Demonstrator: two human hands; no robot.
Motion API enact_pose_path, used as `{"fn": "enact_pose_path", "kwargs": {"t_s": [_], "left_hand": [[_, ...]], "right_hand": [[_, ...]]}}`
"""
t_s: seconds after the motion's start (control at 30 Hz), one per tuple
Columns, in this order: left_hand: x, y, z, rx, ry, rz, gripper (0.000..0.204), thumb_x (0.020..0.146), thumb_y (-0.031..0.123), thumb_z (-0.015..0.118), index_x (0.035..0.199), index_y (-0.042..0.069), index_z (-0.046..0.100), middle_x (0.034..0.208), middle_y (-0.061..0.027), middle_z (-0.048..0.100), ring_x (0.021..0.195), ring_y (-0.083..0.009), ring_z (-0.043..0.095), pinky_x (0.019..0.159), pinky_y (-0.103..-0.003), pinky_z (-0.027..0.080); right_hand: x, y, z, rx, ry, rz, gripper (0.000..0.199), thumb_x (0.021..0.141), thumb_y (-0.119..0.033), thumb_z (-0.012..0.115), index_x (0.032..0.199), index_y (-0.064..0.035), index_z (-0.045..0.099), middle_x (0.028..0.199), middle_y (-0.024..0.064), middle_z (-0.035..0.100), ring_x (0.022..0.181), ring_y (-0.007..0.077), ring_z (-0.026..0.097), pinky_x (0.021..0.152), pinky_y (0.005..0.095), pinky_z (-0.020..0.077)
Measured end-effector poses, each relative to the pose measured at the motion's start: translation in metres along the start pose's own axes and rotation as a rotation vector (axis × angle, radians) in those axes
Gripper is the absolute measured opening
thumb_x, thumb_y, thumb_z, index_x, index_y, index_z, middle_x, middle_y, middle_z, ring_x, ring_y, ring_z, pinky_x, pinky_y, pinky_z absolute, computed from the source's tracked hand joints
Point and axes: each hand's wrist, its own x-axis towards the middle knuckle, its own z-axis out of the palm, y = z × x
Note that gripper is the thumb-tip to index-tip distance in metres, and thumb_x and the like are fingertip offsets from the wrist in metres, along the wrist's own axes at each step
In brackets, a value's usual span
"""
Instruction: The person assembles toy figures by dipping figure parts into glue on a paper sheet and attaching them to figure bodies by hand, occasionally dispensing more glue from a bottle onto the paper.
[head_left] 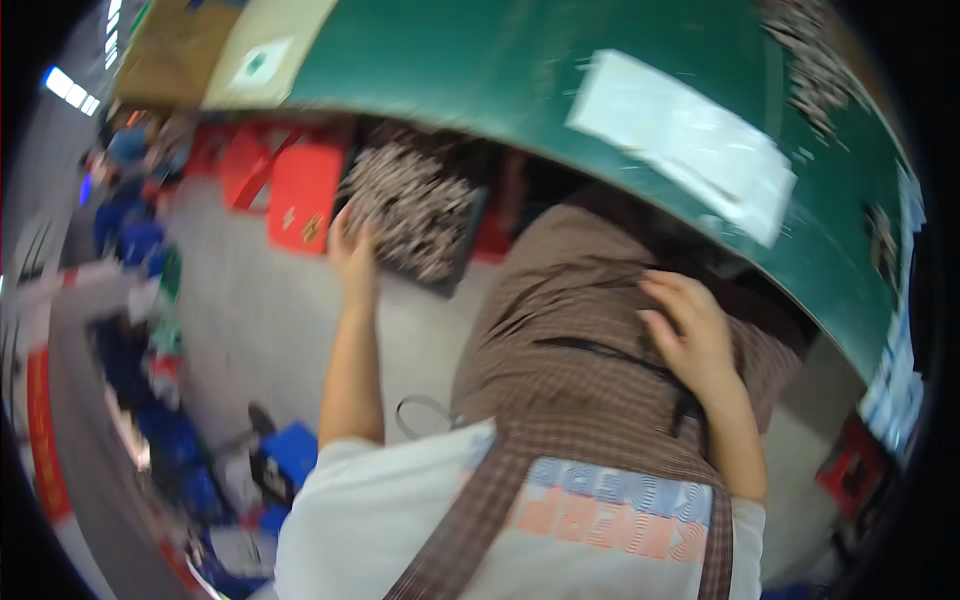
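My left hand (355, 262) reaches down to the near left edge of a black tray (468, 238), its fingers apart at the rim. Blur hides whether they press on it. Small brownish-grey pieces (415, 205) heap up in this tray, too blurred to name. Over my lap, on the brown checked apron (560, 300), my right hand (692, 335) has its fingers stretched out and nothing in them.
A green-topped table (450, 60) spans the front, bearing white sheets (690, 140) and more small pieces (805, 65) at far right. Beside the tray stands a red plastic stool (305, 190). A cardboard box (175, 55) is at far left; blue items (290, 450) lie lower left.
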Motion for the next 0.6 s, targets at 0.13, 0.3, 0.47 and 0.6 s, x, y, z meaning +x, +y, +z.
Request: {"fn": "enact_pose_path", "kwargs": {"t_s": [0.13, 0.3, 0.47, 0.6], "left_hand": [[0.001, -0.048, -0.057, 0.328, 0.005, -0.071, 0.037, 0.091, 0.017, 0.065, 0.123, -0.002, 0.057, 0.122, -0.0156, 0.059, 0.114, -0.0233, 0.056, 0.100, -0.033, 0.042], [0.024, -0.064, -0.077, 0.568, 0.089, 0.099, 0.037, 0.096, 0.012, 0.054, 0.129, -0.002, 0.052, 0.129, -0.0171, 0.056, 0.118, -0.0251, 0.052, 0.103, -0.035, 0.038], [-0.004, 0.040, 0.044, 0.578, 0.136, 0.501, 0.041, 0.094, 0.010, 0.055, 0.131, -0.004, 0.047, 0.132, -0.0179, 0.051, 0.124, -0.0290, 0.047, 0.108, -0.039, 0.033], [-0.053, 0.089, 0.129, 0.334, -0.249, 0.821, 0.039, 0.094, 0.001, 0.048, 0.132, -0.004, 0.043, 0.137, -0.0185, 0.046, 0.129, -0.0320, 0.042, 0.110, -0.042, 0.029]], "right_hand": [[0.012, 0.013, 0.003, 0.080, 0.108, -0.200, 0.019, 0.083, -0.017, 0.068, 0.100, -0.0084, 0.067, 0.104, 0.0052, 0.066, 0.093, 0.0241, 0.064, 0.079, 0.0368, 0.0506], [-0.006, 0.041, -0.080, -0.520, 0.687, -0.233, 0.022, 0.074, -0.009, 0.070, 0.096, -0.0116, 0.067, 0.093, 0.0046, 0.067, 0.079, 0.0255, 0.063, 0.069, 0.0366, 0.0492], [-0.039, 0.141, -0.183, -0.828, 0.939, 0.331, 0.040, 0.080, -0.005, 0.061, 0.120, -0.0018, 0.056, 0.119, 0.0156, 0.060, 0.111, 0.0341, 0.055, 0.098, 0.0419, 0.0414], [-0.041, 0.176, -0.204, -0.792, 0.753, 0.404, 0.031, 0.086, -0.004, 0.057, 0.117, -0.0023, 0.060, 0.111, 0.0167, 0.061, 0.105, 0.0338, 0.057, 0.092, 0.0397, 0.0438]]}}
